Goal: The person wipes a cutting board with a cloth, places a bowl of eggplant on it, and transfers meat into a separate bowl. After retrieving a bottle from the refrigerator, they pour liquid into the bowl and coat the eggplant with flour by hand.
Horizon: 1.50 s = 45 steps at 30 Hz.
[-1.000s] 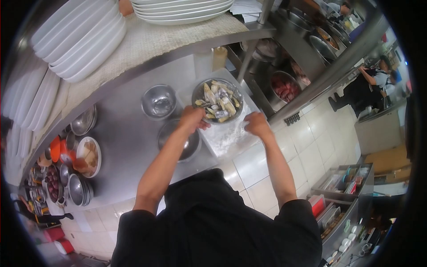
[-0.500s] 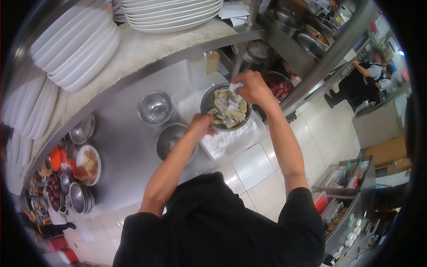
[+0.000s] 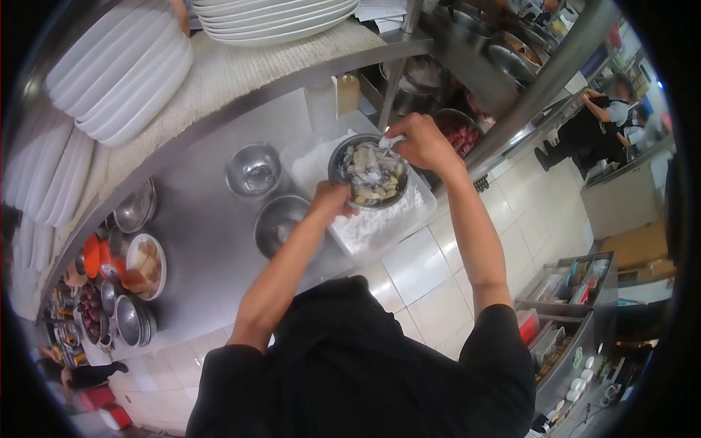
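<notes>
A round metal bowl (image 3: pixel 367 206) holding pale and yellowish food pieces (image 3: pixel 374 172) is over a tray of white powder (image 3: pixel 383 223). My left hand (image 3: pixel 334 200) is closed on the near-left side of its rim. White lies over the food in the bowl, and its outline is smeared by motion. At the bowl's far-right edge, my right hand (image 3: pixel 422 142) is closed, with a white powdery clump (image 3: pixel 391 142) at its fingertips. Two more metal bowls, one farther back (image 3: pixel 253 169) and one nearer (image 3: pixel 281 226), stand left of the tray.
Stacked white plates (image 3: pixel 120 73) fill the shelf above the steel counter (image 3: pixel 197 248). A white dish with food (image 3: pixel 147 266) and stacked small bowls (image 3: pixel 133 321) sit at the left. A bowl of red meat (image 3: pixel 458 133) is beyond my right hand. People (image 3: pixel 590 135) stand at the right.
The food in the bowl has shifted and shows more white on top. My right hand has stayed near the rim with slight movement, while my left hand keeps its hold.
</notes>
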Each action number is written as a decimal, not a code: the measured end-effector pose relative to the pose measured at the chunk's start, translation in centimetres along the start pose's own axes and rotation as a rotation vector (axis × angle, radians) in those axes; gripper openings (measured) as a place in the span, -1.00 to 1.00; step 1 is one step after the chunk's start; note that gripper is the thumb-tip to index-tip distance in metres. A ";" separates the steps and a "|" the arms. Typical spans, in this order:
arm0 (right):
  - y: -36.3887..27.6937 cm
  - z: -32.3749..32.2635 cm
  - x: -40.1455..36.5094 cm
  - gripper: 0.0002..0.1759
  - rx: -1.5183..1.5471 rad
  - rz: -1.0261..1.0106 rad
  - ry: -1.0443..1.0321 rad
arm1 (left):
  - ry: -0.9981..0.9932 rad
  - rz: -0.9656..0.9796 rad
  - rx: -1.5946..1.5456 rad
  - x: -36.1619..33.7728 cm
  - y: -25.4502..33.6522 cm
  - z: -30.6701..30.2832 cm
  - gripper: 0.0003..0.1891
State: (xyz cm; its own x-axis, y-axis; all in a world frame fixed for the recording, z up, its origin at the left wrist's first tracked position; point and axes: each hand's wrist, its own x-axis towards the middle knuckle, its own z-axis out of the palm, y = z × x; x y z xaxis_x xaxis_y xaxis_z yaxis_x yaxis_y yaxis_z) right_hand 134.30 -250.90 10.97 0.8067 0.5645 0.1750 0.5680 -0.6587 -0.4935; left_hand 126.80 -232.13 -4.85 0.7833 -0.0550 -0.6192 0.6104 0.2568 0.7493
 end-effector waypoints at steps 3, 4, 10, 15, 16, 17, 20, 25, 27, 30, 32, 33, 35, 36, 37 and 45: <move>-0.4 0.1 -0.9 -0.69 0.040 0.038 -0.072 | 0.018 0.034 0.054 -0.4 0.4 0.6 -0.82; -0.2 0.2 -1.1 -0.69 0.020 0.002 -0.085 | 0.006 0.028 -0.005 -0.4 0.1 0.7 -0.82; -0.1 1.4 -1.5 -0.67 0.017 -0.098 -0.070 | 0.024 0.006 0.001 -0.5 -0.1 0.7 -0.81; 2.6 1.3 -3.3 -0.69 0.136 0.125 0.159 | 0.042 0.041 -0.040 -0.4 0.0 0.0 -0.79; 4.1 1.3 -4.2 -0.66 0.151 0.240 0.179 | 0.033 0.046 -0.043 -0.5 -0.1 -0.2 -0.79; 5.7 1.6 -5.1 -0.64 0.165 0.355 0.198 | 0.024 0.051 -0.045 -0.6 -0.2 -0.3 -0.78; 11.8 7.1 -7.9 -0.55 0.030 0.489 0.060 | 0.048 0.059 -0.060 -1.5 0.6 -0.3 -0.76; 12.0 18.6 -10.8 -0.51 -0.250 0.516 -0.490 | 0.075 0.065 -0.023 -1.6 0.8 -1.4 -0.73; 12.6 20.8 -10.9 -0.55 -0.285 0.500 -0.492 | 0.076 0.086 -0.023 -1.8 0.9 -1.5 -0.73; 12.7 20.0 -10.4 -0.68 -0.311 0.384 -0.476 | 0.076 0.109 -0.037 -1.6 0.9 -1.7 -0.72; 11.3 16.1 -9.9 -0.76 -0.270 0.263 -0.334 | 0.095 0.063 -0.010 -1.4 1.0 -1.7 -0.70; 10.3 13.4 -9.6 -0.77 -0.236 0.241 -0.211 | 0.098 0.065 -0.013 -1.1 0.9 -1.7 -0.70; 6.2 7.2 -7.2 -0.70 -0.111 0.348 -0.144 | 0.087 0.070 0.008 -0.7 0.7 -1.7 -0.68; 4.1 4.4 -6.2 -0.66 -0.027 0.355 -0.113 | 0.083 0.069 0.009 -0.9 0.7 -1.6 -0.68; 2.2 2.5 -5.1 -0.63 0.057 0.362 -0.082 | 0.077 0.084 0.002 -1.2 0.8 -1.5 -0.69; 0.7 2.5 -1.1 -0.67 -0.113 -0.095 0.063 | 0.028 0.030 -0.020 0.2 -0.6 -0.7 -0.74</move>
State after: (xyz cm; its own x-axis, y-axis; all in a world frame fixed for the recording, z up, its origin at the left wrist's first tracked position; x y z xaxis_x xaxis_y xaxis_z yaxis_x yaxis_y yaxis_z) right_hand 133.38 -250.73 8.27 0.7551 0.5969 0.2713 0.6541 -0.6575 -0.3738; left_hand 126.52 -231.59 -5.64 0.7974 -0.0200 -0.6031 0.5841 0.2769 0.7630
